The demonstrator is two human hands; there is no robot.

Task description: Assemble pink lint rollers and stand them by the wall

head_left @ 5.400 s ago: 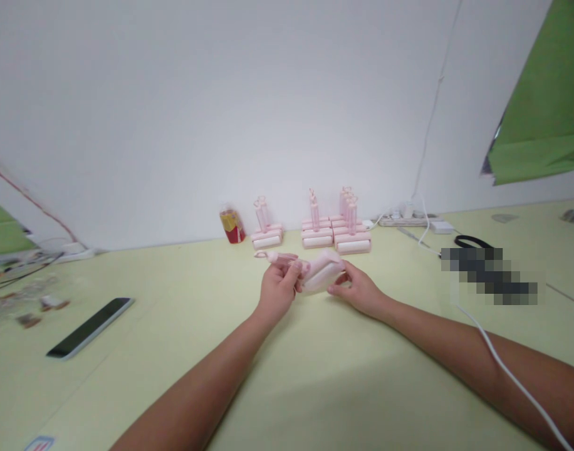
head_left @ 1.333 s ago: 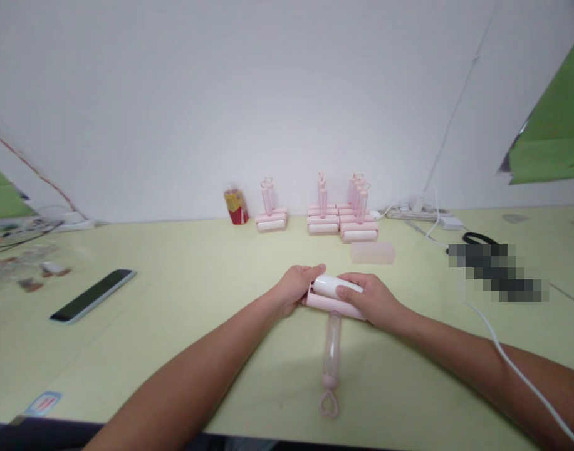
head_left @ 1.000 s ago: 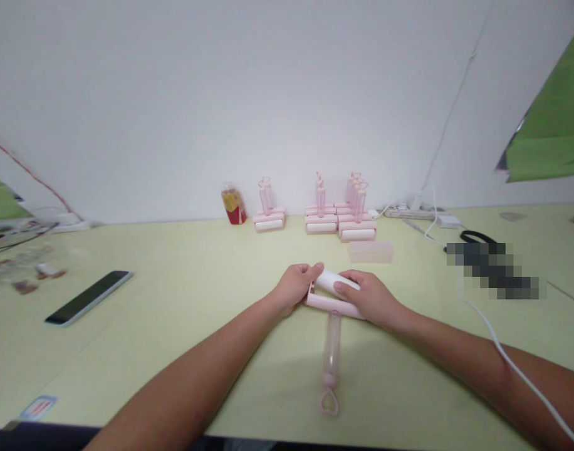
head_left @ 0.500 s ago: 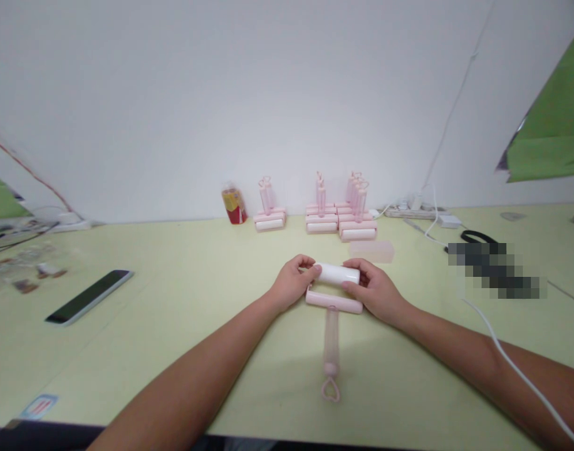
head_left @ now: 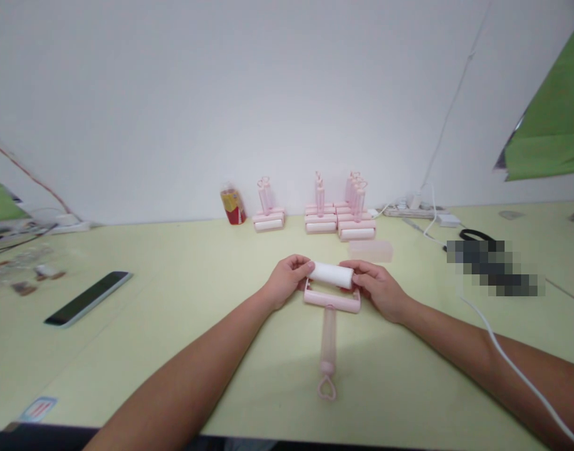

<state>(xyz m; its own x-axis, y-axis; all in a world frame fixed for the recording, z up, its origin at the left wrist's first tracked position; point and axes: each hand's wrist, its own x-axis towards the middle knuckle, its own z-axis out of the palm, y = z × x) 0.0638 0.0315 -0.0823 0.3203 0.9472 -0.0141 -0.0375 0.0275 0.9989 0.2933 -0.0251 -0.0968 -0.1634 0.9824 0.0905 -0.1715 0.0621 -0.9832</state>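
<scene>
Between my hands is a white lint roller refill, held just beyond a pink lint roller handle. My left hand grips the refill's left end, thumb on top. At its right end, my right hand pinches it with thumb and fingers. The handle lies on the table, its clear pink grip and heart-shaped loop pointing toward me. The refill sits a little tilted over the handle's open frame; whether it touches the frame's ends I cannot tell. A translucent pink cover lies just beyond my right hand.
Several pink lint rollers stand upright by the wall, beside a red and yellow packet. A phone lies at left. At right are a power strip, a white cable and a blurred dark object.
The refill has shifted slightly left, its right end now clear of my right palm. My right hand's thumb and fingers have moved to that end. The handle has barely moved.
</scene>
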